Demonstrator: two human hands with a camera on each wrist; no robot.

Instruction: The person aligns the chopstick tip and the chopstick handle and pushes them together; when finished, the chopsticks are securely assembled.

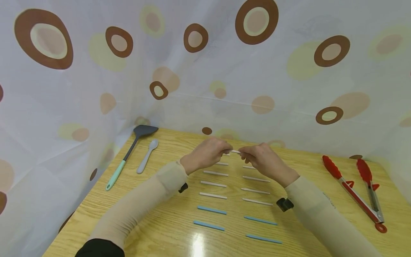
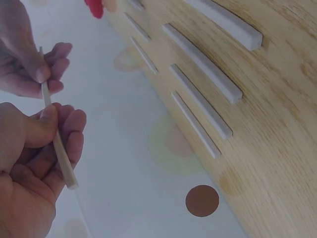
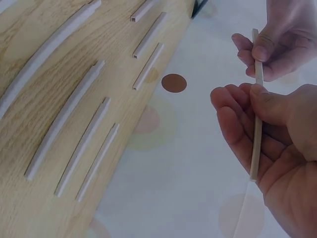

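Note:
Above the back of the table, my left hand [image 1: 208, 152] and right hand [image 1: 264, 161] pinch a thin white stick [image 1: 235, 152] from either side, thumbs against fingers. In the left wrist view the stick [image 2: 63, 161] lies across the fingers of both hands. The right wrist view shows the same stick [image 3: 257, 136] running from hand to hand; whether it is one length or two joined ones, I cannot tell. Below the hands lie two columns of sticks: white ones on the left [image 1: 213, 195] and right [image 1: 255, 191], and blue ones on the left [image 1: 208, 225] and right [image 1: 264, 238].
At the left lie a dark spatula [image 1: 145, 130] with a mint handle and a grey spoon [image 1: 147, 157]. Two red-tipped tongs, one with red arms [image 1: 359, 195] and one with metal arms [image 1: 373, 196], lie at the right. A patterned curtain [image 1: 205, 71] borders the wooden table [image 1: 154, 214].

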